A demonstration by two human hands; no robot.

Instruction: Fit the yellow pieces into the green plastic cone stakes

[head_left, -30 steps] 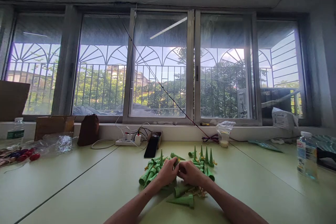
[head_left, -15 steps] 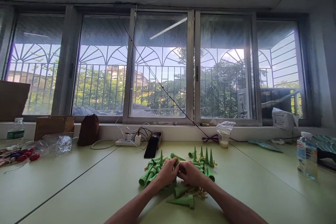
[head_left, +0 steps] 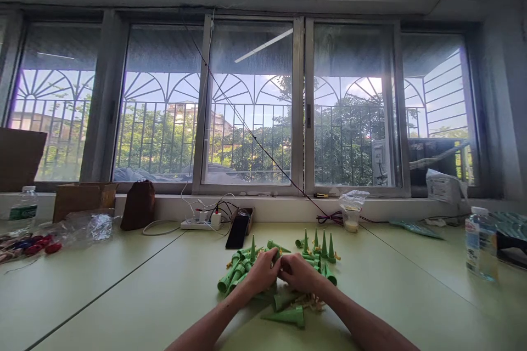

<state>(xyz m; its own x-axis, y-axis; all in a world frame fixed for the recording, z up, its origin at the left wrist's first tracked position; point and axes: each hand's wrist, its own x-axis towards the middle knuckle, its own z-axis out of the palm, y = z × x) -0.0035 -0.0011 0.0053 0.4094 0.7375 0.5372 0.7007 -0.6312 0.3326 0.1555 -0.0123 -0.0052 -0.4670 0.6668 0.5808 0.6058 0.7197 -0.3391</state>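
Note:
My left hand [head_left: 262, 273] is closed around a green plastic spike [head_left: 277, 254], mostly hidden by the fingers, with a bit of yellow showing at it. My right hand [head_left: 301, 272] meets it fingertip to fingertip, closed in a pinch; what it grips is hidden. Several green hollow spikes [head_left: 236, 272] lie heaped beside my left hand. More upright spikes [head_left: 324, 245] stand beyond my right hand, with small yellow pieces near them. Below my wrists a loose green cone [head_left: 287, 316] lies on its side, near a scatter of small pale yellow parts [head_left: 312, 301].
The pale green table [head_left: 135, 290] has seams. At the back are a phone [head_left: 237, 230], a power strip [head_left: 200, 224], a brown bag [head_left: 139, 204] and a plastic cup [head_left: 351, 216]. A bottle [head_left: 481, 242] stands at right; red balls [head_left: 52, 248] lie at left.
Almost nothing differs. Both hands stay together at the same spot, with only a very slight shift of the view.

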